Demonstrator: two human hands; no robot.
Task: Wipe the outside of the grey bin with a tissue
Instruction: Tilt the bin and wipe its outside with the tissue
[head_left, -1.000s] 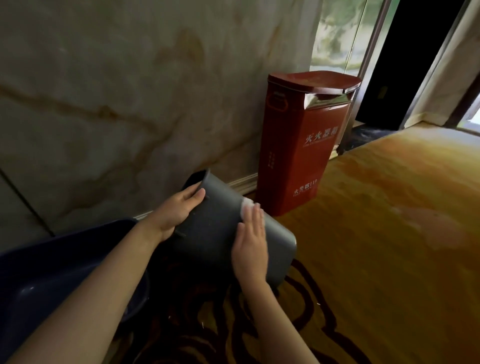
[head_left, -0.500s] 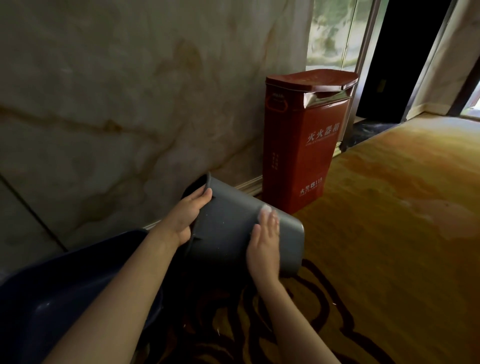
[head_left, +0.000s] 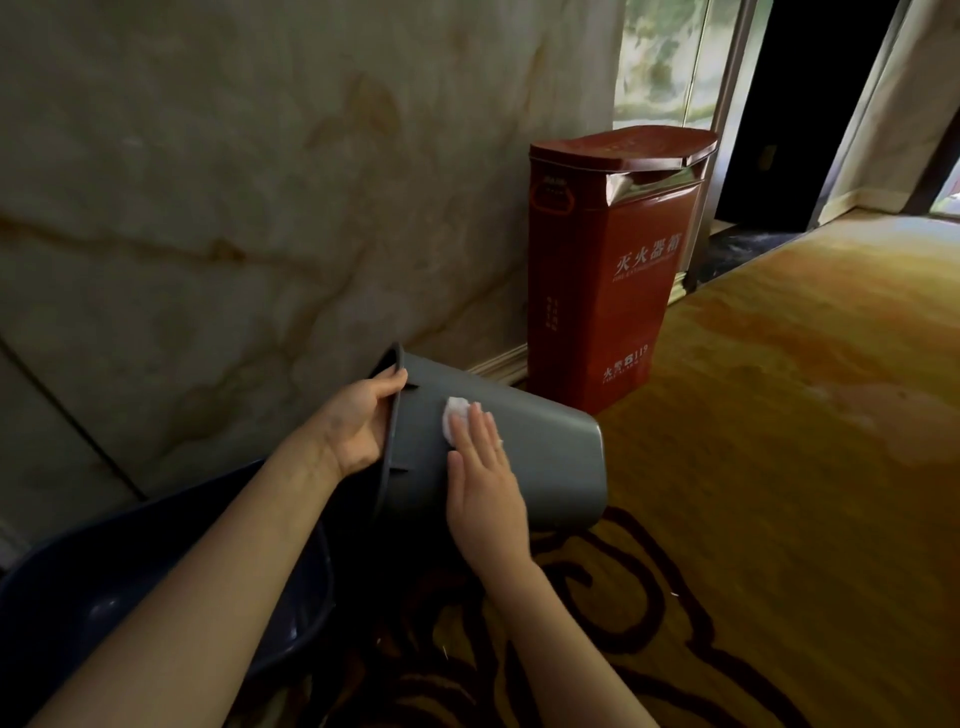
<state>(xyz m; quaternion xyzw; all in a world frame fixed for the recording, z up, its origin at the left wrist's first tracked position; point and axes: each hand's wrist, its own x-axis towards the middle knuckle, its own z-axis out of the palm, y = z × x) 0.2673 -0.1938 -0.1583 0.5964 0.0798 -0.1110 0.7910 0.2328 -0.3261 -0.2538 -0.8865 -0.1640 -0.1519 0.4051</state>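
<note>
Gripping the bin's (head_left: 545, 457) rim in my left hand (head_left: 358, 426), I press the tissue (head_left: 456, 415) beside it under my flat right hand (head_left: 483, 478), base lying beyond.

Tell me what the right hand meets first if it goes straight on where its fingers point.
Past the tissue under the right hand, only more grey bin side; beyond, probably the marble wall, depth unclear.

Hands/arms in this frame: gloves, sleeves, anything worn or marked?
Nothing worn that shows. The left hand and right hand are bare: no gloves, rings or tape visible. The wrists carry no watch or band. The left forearm and right forearm are uncovered down to the frame edge, so no sleeve or cuff is in view. No markers or cables.
</note>
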